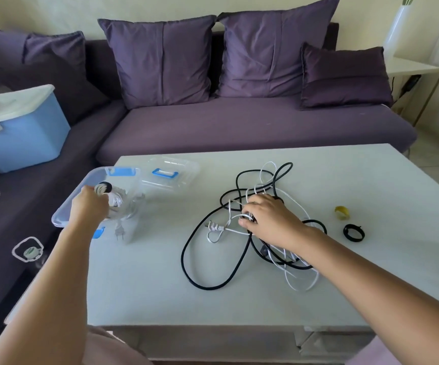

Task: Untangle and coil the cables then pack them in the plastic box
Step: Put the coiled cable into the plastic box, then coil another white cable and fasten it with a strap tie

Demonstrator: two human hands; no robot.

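White coiled cable (115, 204) is in your left hand (89, 206), fingers curled round it, down inside the clear plastic box with blue clips (63, 212) at the white table's (344, 180) left edge. Your right hand (268, 217) rests on the tangled black cable (186, 259) and loose white cable (300, 283) mid-table, fingers bent and hooking a white strand. Clear lid with blue handle (184, 169) lies just behind the box. Yellow tape roll (341, 212) and black strap ring (353, 233) lie right of the tangle.
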